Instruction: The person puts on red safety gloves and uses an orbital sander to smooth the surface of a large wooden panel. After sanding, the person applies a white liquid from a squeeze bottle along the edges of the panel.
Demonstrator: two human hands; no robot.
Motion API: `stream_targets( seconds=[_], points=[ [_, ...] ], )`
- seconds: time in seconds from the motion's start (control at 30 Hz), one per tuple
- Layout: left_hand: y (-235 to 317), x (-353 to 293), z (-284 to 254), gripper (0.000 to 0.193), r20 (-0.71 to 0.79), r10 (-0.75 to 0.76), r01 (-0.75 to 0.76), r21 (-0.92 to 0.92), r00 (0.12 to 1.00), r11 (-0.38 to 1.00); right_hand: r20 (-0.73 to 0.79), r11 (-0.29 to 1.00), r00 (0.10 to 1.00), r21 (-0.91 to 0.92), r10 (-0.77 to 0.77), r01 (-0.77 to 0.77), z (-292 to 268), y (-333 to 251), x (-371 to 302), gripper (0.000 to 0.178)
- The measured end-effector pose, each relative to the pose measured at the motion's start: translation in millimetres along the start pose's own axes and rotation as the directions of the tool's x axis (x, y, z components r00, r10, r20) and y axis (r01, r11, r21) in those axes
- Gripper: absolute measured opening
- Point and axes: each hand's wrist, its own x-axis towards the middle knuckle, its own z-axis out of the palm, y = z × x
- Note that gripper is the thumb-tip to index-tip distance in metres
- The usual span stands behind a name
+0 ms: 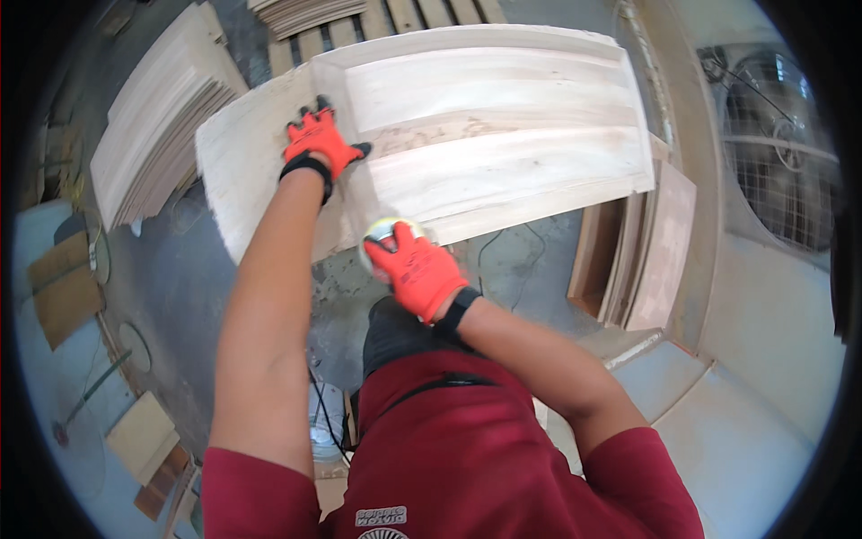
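Note:
A pale wooden panel door [503,99] with raised panels lies flat in front of me, resting on a pale, rough-edged board [256,153]. My left hand [323,144], in an orange glove with dark fingertips, presses on the door's left end with its fingers spread. At the near edge of the door, my right hand [417,269], gloved the same way, is closed over a round palm sander [382,232]. Most of the sander is hidden under the glove, and its contact with the wood cannot be made out exactly.
Stacked wooden panels [162,117] stand at the left, and more panels [642,251] lean at the right. Behind the door is a slatted pallet [386,22]. A large caged fan [777,148] is at the far right. Dark cables [516,260] trail on the floor.

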Motion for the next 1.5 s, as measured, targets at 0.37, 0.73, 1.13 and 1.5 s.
stream_targets(
  seconds=[0.37,0.73,1.13,1.5],
  points=[
    [2.5,1.6,-2.4,0.121,0.030,-0.036,0.035,0.034,0.999,0.999,-0.266,0.947,0.909,0.099,0.322,-0.306,-53.7,131.9,-44.3,0.070],
    [-14.3,14.2,14.9,0.115,-0.011,0.035,-0.034,0.011,0.999,0.999,-0.353,0.807,0.727,0.203,0.589,-0.555,-123.8,292.8,-90.1,0.080],
    [-22.3,16.1,17.4,0.115,-0.008,0.028,-0.028,0.031,1.000,0.999,-0.480,0.659,0.491,0.285,0.727,-0.696,-205.8,468.9,-87.8,0.080],
    [-16.6,5.8,8.3,0.116,0.017,0.008,-0.008,-0.012,1.000,1.000,-0.269,0.962,0.930,0.179,0.250,-0.207,-99.9,175.1,9.1,0.057]
  ],
)
